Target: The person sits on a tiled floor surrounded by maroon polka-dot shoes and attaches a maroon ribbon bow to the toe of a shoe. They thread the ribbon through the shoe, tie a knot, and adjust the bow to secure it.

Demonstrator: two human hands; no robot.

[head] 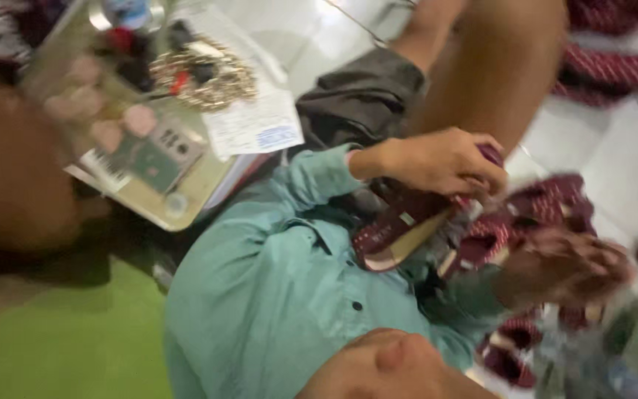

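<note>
While the left hand (437, 159) clamps its fingers on a maroon slipper (396, 233), the right hand (563, 266) blurs beyond telling.

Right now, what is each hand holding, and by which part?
The left hand grips a maroon slipper by one end, fingers curled over it. The right hand is too blurred to tell.

Soft, even indoor light, moderately bright, with no hard shadows. The pale floor (622, 170) at upper right is brightest, nearly washed out. Motion blur smears the whole frame, worst at the lower right and left edges.
</note>
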